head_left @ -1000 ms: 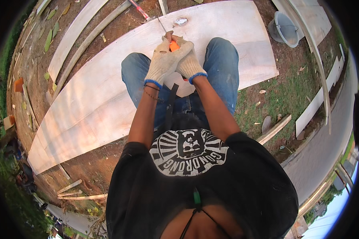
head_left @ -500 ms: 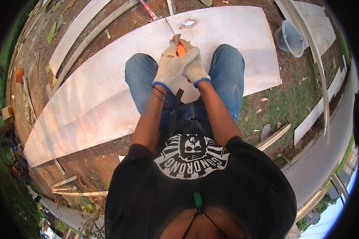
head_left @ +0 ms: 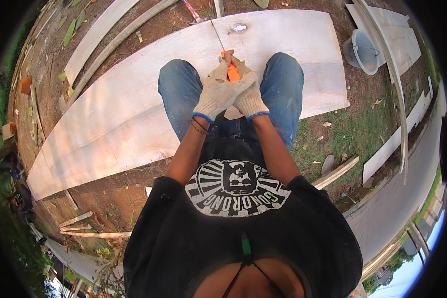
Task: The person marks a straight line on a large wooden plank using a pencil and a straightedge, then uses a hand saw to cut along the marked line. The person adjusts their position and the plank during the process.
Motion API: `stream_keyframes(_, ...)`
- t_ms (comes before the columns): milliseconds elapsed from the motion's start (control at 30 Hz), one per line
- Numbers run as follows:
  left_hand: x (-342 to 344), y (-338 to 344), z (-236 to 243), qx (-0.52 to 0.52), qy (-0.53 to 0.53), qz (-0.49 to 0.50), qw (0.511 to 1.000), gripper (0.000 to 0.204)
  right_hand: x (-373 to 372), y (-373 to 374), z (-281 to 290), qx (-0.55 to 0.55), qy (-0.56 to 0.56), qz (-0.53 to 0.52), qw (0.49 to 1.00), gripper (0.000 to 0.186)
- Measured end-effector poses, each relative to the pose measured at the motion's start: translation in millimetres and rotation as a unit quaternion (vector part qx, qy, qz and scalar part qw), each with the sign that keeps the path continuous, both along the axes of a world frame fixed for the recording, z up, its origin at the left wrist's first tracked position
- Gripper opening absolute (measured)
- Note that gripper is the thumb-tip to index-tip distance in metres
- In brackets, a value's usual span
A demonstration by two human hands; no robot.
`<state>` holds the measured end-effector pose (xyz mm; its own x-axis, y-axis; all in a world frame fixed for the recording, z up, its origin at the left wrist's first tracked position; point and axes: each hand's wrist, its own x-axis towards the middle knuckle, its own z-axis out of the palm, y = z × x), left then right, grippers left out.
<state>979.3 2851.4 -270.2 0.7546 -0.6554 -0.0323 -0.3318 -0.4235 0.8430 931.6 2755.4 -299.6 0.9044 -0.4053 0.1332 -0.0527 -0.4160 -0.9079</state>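
Both my hands are in cream knit gloves with blue cuffs, some fingertips bare. My left hand (head_left: 216, 89) and my right hand (head_left: 248, 92) are closed together round the orange handle of a hand saw (head_left: 233, 73). Its thin blade, seen nearly edge-on, points away from me past the far edge of a large curved plywood sheet (head_left: 119, 114). The sheet lies under my hands and bent knees. How the blade meets the wood is too fine to make out. A crumpled whitish patch (head_left: 238, 28) sits on the sheet, right of the blade.
Beyond the sheet's far edge lies a hammer (head_left: 191, 11) with a red handle. A grey bucket (head_left: 365, 52) stands at the right, beside a long bent wood strip (head_left: 400, 94). Another curved strip (head_left: 116, 44) and plywood offcuts (head_left: 92, 42) lie at the far left.
My hands and the saw handle have come back toward me and slightly right, baring more of the blade. A dark strap end between my forearms has dropped from sight.
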Motion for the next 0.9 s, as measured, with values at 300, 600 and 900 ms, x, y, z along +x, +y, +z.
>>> stream_keyframes(300, 17.8, 0.0, -8.2, 0.008, 0.040, 0.005, 0.999, 0.093, 3.5, 4.5, 20.7, 0.014, 0.037, -0.008, 0.999, 0.040)
stream_keyframes(600, 32.5, -6.6, 0.7, 0.014, 0.132, 0.005, 0.991, 0.092, 15.9, -7.7, 4.4, -0.007, 0.076, 0.029, 0.997, 0.052)
stream_keyframes(900, 32.5, -18.0, -1.6, -0.016, 0.092, 0.000, 0.996, 0.093, 15.8, -19.5, 17.8, -0.009, 0.093, 0.031, 0.995, 0.059)
